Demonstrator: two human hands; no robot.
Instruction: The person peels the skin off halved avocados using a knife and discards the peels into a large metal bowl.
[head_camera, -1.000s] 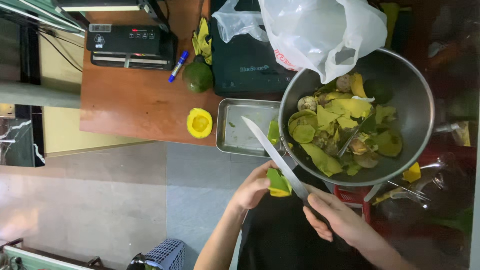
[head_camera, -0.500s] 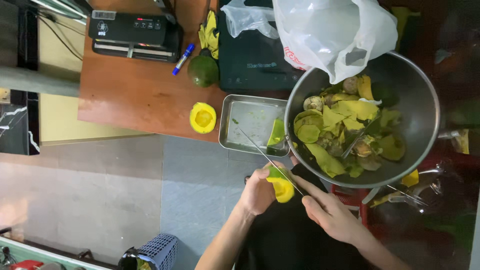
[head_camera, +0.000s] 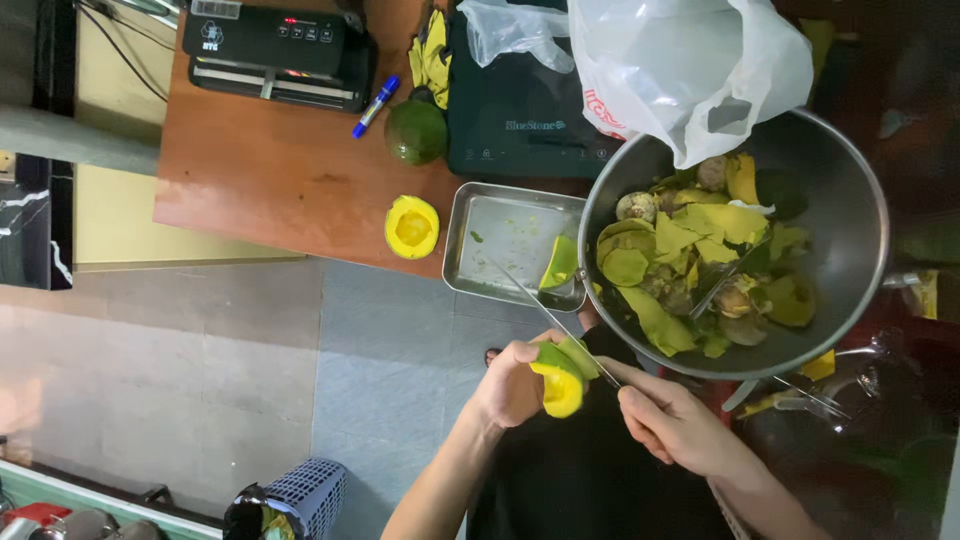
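Head view, looking straight down. Left hand (head_camera: 512, 385) wrapped around an avocado piece (head_camera: 558, 378), green skin and yellow flesh showing, held in the air off the wooden table's near edge, above the grey tiled floor (head_camera: 250, 350). Right hand (head_camera: 672, 425) clenched on the handle of a knife (head_camera: 545, 312), thin blade running from the fruit up over the near rim of a steel tray (head_camera: 500, 235).

Tray set at the table's near edge, overhanging it slightly, one avocado slice (head_camera: 560, 262) against its right wall. Just beside the tray, a big metal bowl (head_camera: 850, 200) heaped with peels and pits, a white plastic bag (head_camera: 690, 70) hanging over its far rim. Left of the tray, a halved avocado (head_camera: 411, 226) right at the near edge, cut face up; farther in, a whole green avocado (head_camera: 416, 132), a blue marker (head_camera: 375, 106), a black sealing machine (head_camera: 275, 45), a dark cooktop (head_camera: 520, 110).

Wooden table (head_camera: 260, 170) bare and open toward its left corner. Floor below the hands open; blue basket (head_camera: 305, 495) low in the frame.
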